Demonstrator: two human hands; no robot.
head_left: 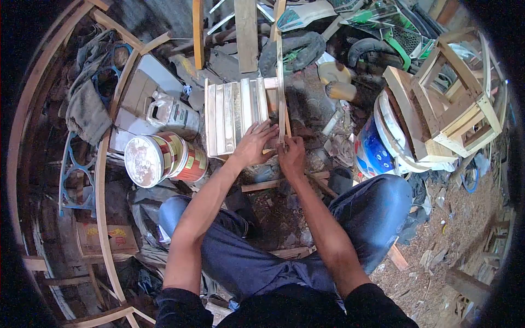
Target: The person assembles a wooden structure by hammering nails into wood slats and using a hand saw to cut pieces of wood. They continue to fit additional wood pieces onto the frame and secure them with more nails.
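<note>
A slatted wooden crate (221, 117) stands between my knees and the clutter in front of me. My left hand (255, 145) lies across its near right corner, fingers stretched out and fairly flat. Close beside it, my right hand (292, 157) is closed around the near end of a long thin wooden strip (281, 82). That strip runs away from me along the right side of the crate. The fingertips of my right hand are partly hidden.
Paint buckets (143, 161) and a white jerrycan (172, 113) stand on the left. At right, a wooden frame (456, 104) rests above a blue-and-white bucket (374, 145). Upright boards (246, 35) and a tyre (298, 53) lie beyond. Wood scraps and sawdust (437, 218) cover the floor.
</note>
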